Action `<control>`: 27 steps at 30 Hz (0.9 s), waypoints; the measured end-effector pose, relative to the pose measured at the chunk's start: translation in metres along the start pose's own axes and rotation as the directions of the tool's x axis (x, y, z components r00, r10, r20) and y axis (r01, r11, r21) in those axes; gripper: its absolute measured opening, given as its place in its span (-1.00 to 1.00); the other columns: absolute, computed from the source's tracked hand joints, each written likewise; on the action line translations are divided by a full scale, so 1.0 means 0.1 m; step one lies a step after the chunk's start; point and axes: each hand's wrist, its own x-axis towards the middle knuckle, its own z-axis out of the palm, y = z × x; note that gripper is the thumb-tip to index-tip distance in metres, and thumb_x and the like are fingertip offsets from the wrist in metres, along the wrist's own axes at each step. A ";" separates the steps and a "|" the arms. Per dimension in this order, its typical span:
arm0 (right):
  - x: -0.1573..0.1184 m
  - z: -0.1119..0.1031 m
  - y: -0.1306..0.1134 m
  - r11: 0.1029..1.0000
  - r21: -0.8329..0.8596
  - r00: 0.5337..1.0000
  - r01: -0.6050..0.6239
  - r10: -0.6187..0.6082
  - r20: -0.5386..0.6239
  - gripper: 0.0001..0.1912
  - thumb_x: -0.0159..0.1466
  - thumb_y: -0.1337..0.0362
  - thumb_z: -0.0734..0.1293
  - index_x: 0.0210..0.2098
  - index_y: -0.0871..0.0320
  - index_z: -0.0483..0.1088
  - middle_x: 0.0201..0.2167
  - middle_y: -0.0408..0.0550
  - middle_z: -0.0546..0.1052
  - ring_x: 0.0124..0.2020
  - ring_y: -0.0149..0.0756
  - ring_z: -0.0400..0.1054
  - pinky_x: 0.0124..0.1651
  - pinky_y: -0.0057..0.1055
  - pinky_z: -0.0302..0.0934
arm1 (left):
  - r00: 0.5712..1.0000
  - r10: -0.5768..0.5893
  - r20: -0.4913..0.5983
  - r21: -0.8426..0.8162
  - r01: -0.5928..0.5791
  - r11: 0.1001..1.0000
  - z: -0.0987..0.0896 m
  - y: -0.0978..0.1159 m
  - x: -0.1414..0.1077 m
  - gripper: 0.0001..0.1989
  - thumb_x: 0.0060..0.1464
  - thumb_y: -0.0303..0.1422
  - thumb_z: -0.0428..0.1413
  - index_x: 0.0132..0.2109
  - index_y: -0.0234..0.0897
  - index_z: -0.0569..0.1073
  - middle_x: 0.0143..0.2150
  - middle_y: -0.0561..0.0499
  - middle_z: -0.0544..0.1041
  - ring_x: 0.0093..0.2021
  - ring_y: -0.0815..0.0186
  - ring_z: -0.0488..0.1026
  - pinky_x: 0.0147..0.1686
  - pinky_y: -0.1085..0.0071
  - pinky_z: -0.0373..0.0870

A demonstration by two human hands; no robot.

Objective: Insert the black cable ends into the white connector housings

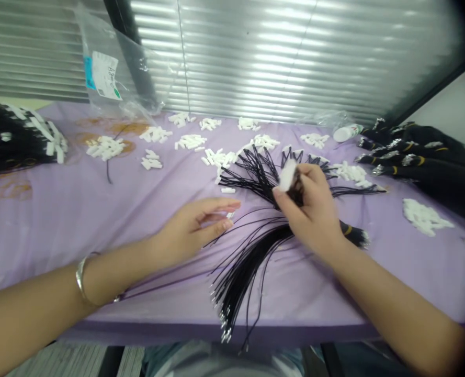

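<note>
My left hand (201,225) reaches over the middle of the table, thumb and fingers apart. A small white piece (230,214) shows between its fingertips; whether they touch it I cannot tell. Thin black cords run close by the thumb. My right hand (314,209) is closed, its thumb and fingers around a blurred white object (287,175) with something dark beside it. Below this hand lies a bundle of black cords (251,256) with silvery tips, bent toward the table's front edge. Behind the hand, more black cords (256,175) fan out, their far ends among white pieces.
Piles of small white pieces (104,148) are spread over the purple table cover (138,209). Black bundles with white ends (16,136) lie at left; tied black bundles (424,167) lie at right. A clear labelled bag (126,68) and a white bottle (346,133) are near the blinds.
</note>
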 end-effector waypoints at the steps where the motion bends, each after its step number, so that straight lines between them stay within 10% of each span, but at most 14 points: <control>1: 0.03 -0.01 0.05 0.999 0.028 0.998 -0.040 0.041 -0.043 -0.96 0.21 0.33 0.23 -0.36 0.16 0.29 -0.19 0.06 0.31 -0.07 -0.21 0.24 0.04 -0.24 0.14 | 0.997 0.050 0.055 0.151 -0.058 0.987 0.00 0.00 -0.01 -0.65 0.10 -0.36 0.08 0.05 -0.32 0.40 0.06 -0.11 0.44 0.05 0.28 0.39 0.06 0.34 0.32; 7: 0.37 -0.19 0.67 0.901 -0.204 0.922 -0.384 0.388 -0.022 -0.71 0.26 0.09 0.16 -0.26 0.14 0.39 -0.20 -0.03 0.45 -0.13 -0.29 0.31 -0.03 -0.34 0.15 | 0.859 0.179 0.480 0.546 -0.452 0.705 0.06 -0.02 -0.07 -0.71 0.17 -0.45 -0.05 -0.06 -0.39 0.49 -0.03 -0.10 0.51 0.03 0.25 0.41 0.13 0.33 0.24; 16: 0.41 -0.62 1.57 0.649 -0.609 0.775 -0.455 0.626 0.088 -0.56 0.12 -0.03 0.29 -0.66 0.20 0.28 -0.71 -0.18 0.22 -0.57 -0.39 0.17 -0.36 -0.30 0.17 | 0.830 0.311 0.462 0.541 -0.542 0.643 0.04 -0.06 -0.09 -0.71 0.19 -0.48 -0.08 -0.16 -0.43 0.53 -0.14 -0.10 0.56 -0.10 0.30 0.49 0.01 0.46 0.35; 23: 0.41 -0.42 0.94 0.807 -0.577 0.959 -0.129 0.249 0.133 -0.80 0.16 0.19 0.26 -0.34 0.23 0.35 -0.30 0.08 0.42 -0.16 -0.11 0.30 -0.07 -0.20 0.18 | 0.872 0.326 0.366 0.488 -0.478 0.730 0.01 0.00 -0.07 -0.77 0.16 -0.46 -0.04 -0.22 -0.41 0.52 -0.25 -0.07 0.57 -0.24 0.36 0.50 -0.16 0.50 0.40; 27: 0.49 -0.11 0.37 0.930 -0.334 0.927 0.154 -0.019 0.376 -0.75 0.20 0.26 0.23 -0.16 0.18 0.40 -0.17 0.03 0.44 -0.10 -0.20 0.30 0.00 -0.30 0.17 | 0.864 0.333 0.376 0.451 -0.485 0.749 0.01 0.07 -0.07 -0.78 0.15 -0.47 -0.03 -0.22 -0.41 0.51 -0.25 -0.08 0.57 -0.24 0.38 0.50 -0.16 0.53 0.39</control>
